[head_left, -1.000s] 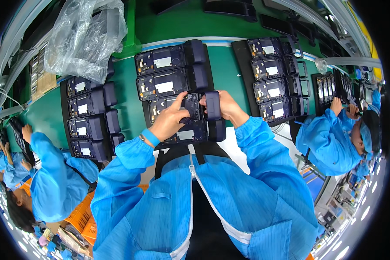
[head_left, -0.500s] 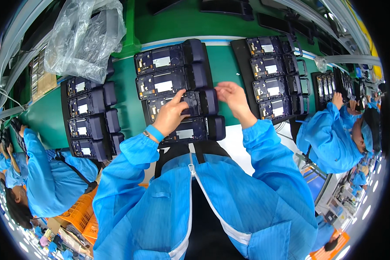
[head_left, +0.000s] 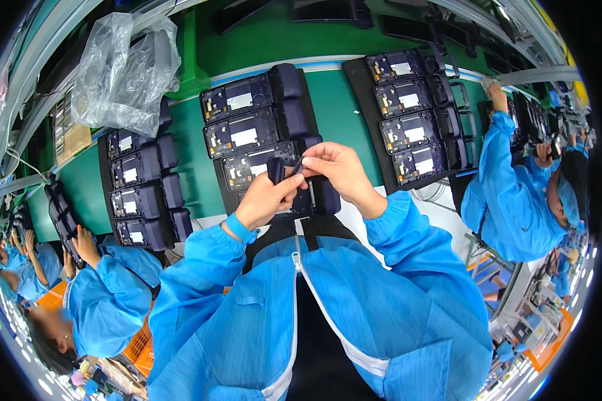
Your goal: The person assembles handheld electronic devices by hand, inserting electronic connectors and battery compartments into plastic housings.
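Note:
Both hands are over a tray of opened dark handheld devices in front of me. My left hand (head_left: 269, 202) has its fingers closed round a small, narrow dark part (head_left: 274, 171), raised above the third device from the back (head_left: 242, 167). My right hand (head_left: 338, 172) pinches the right end of that part, thumb and fingertips together; its exact kind I cannot make out. Bulky dark blocks stick out at the right of the devices, such as the one on the rearmost device (head_left: 285, 81). My hands hide much of the nearest device.
Similar device trays stand left (head_left: 132, 175) and right (head_left: 408, 120) on the green bench (head_left: 344, 127). A clear plastic bag (head_left: 128, 80) hangs at the back left, by a metal frame. Co-workers in blue sit on both sides (head_left: 117, 287), (head_left: 515, 194); the right one's arm reaches across the bench.
My right hand has moved left to meet my left hand. A dark part is now held between them. The left co-worker now handles a dark tray; the right co-worker's arm has stretched out.

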Tool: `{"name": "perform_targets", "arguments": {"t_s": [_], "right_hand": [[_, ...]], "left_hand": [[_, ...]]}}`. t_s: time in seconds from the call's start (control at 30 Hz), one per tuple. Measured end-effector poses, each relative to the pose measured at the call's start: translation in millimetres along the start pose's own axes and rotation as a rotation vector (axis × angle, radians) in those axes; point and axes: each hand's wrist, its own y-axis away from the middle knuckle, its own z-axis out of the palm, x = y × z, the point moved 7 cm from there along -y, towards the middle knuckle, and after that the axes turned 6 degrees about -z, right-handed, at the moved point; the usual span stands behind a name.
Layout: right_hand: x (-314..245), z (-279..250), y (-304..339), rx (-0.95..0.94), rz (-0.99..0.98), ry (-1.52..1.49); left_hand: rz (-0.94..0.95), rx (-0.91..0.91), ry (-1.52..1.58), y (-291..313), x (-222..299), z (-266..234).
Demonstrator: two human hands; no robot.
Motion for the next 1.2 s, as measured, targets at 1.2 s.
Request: {"name": "perform_targets", "arguments": {"t_s": [1.2], "right_hand": [[24.7, -7.8, 31.0, -0.173, 0.51, -0.296]], "left_hand": [[0.853, 0.338, -1.043, 26.4, 38.9, 19.7]]}}
